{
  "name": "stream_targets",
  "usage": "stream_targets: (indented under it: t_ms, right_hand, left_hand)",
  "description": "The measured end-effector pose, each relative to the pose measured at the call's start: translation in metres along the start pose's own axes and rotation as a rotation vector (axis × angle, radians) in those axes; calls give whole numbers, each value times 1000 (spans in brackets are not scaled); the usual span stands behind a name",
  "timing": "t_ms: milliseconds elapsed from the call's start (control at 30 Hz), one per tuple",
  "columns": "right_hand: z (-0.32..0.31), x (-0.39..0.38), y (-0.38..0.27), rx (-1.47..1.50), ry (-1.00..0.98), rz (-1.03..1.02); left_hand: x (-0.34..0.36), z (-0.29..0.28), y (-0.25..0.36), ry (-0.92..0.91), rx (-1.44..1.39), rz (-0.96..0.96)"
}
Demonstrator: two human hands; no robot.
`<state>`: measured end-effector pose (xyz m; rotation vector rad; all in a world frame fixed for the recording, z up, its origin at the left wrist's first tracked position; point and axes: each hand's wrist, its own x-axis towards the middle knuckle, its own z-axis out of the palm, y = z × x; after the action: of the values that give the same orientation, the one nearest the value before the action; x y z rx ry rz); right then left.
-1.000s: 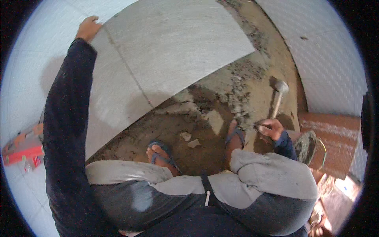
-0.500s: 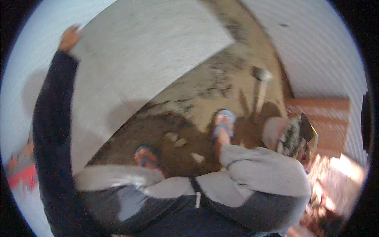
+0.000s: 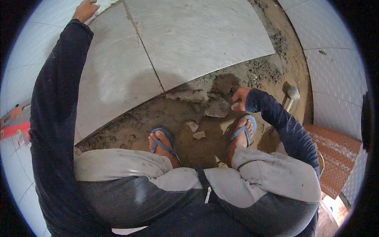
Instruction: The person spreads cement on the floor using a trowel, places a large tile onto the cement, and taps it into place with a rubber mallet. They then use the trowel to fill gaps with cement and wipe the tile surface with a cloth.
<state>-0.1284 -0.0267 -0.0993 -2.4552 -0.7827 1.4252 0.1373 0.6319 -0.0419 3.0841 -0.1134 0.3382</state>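
My left hand (image 3: 85,10) is at the far left, by a ragged white edge of the floor tiles; its fingers are curled and what they hold, if anything, does not show. Low over the wet mortar, my right hand (image 3: 241,99) has its fingers closed round what looks like a trowel (image 3: 217,108). The grey, mortar-smeared blade points left and its handle is hidden in the hand. Beyond the trowel lie large pale grey tiles (image 3: 189,43), with a dark joint between two of them. Mortar and dirt (image 3: 260,73) border their near edge.
A mallet (image 3: 292,93) with a pale head stands right of my right hand. Broken chips (image 3: 199,135) lie between my sandalled feet. A brown patterned panel (image 3: 335,158) is at right, by a pale tiled wall (image 3: 331,67). Something long and red (image 3: 15,130) lies at left.
My right hand has come into view from the right with the trowel, over the mortar. The view has shifted, and my left hand now appears higher and farther right.
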Motion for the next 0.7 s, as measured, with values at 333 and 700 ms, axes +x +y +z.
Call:
stream_targets:
  t_ms: [333,700]
  right_hand:
    - [-12,11,-22,61,51,-20]
    - [-34,60,-81,49,53,2]
  left_hand:
    - [-30,-20,-30,-10,-17,-104]
    - [2,-22,15,-22,10,-40]
